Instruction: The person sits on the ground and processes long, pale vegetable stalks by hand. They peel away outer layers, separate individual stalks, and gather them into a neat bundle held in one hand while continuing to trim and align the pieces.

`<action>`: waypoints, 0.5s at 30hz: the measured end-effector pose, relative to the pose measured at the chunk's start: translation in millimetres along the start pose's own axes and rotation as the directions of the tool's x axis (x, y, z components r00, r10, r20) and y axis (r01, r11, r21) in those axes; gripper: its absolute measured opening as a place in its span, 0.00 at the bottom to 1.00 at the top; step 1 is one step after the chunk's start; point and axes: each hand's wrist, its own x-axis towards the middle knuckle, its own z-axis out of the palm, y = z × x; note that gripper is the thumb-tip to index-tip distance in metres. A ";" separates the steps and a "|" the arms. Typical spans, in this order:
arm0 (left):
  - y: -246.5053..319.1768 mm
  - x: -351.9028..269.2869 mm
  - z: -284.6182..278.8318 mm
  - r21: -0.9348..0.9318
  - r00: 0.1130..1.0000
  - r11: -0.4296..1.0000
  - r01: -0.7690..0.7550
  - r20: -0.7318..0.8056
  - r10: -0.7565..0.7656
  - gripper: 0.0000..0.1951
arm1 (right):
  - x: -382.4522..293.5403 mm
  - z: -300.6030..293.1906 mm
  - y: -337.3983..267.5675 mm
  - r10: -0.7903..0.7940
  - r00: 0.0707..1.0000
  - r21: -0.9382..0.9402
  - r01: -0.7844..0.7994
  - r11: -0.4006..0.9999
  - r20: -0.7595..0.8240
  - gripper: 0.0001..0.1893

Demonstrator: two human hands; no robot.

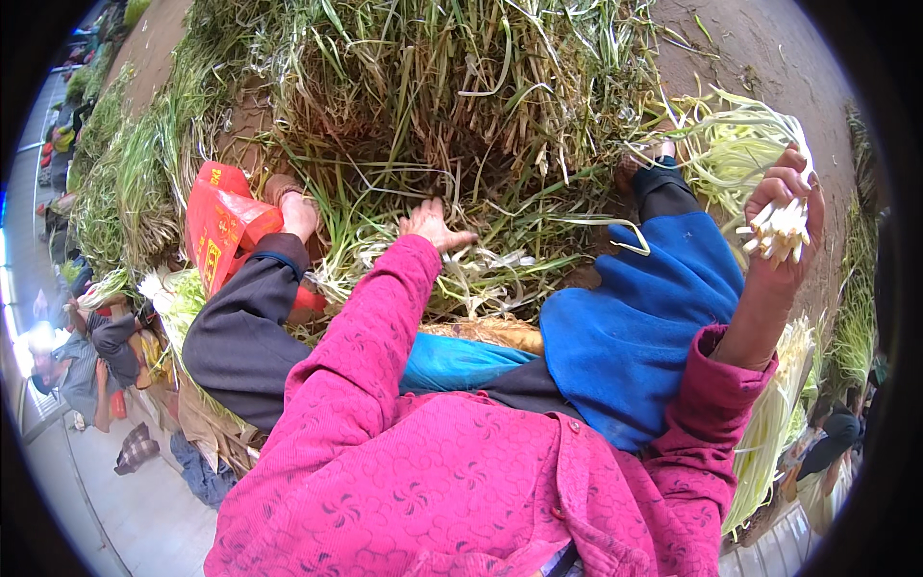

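Note:
My right hand (786,195) is raised at the right, closed around a bunch of pale leafy stalks (779,229). Their white stem ends point towards me, while the long yellow-green leaves trail away beyond the fingers. My left hand (433,225) lies palm down with fingers spread, on loose green and whitish leaf litter (490,270) between my feet. Just beyond it rises a large heap of uncleaned green stalks (433,94) with brown, withered parts. Whether the left fingers touch any single stalk is hard to tell.
A red plastic bag (227,223) bearing writing is beside my left foot. Pale stalks are piled by my right side (775,425) and left side (180,306). Blue cloth (634,317) covers my right leg. More green heaps (137,173) and a seated person (94,360) are at left.

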 end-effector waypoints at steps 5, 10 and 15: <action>-8.8 -18.1 25.6 0.116 0.935 0.972 -0.204 0.318 0.158 0.52 | 1.2 -4.1 14.7 0.090 0.993 0.077 -0.084 0.993 -0.077 0.17; -28.1 -23.6 81.4 0.205 0.751 0.790 -0.578 0.511 0.418 0.25 | 1.5 -7.7 24.6 0.101 0.991 -0.048 -0.106 0.993 -0.085 0.17; -29.0 -18.8 85.6 0.165 0.681 0.743 -0.648 0.563 0.469 0.17 | 5.3 -9.6 27.4 0.089 0.991 -0.057 -0.095 0.994 -0.105 0.16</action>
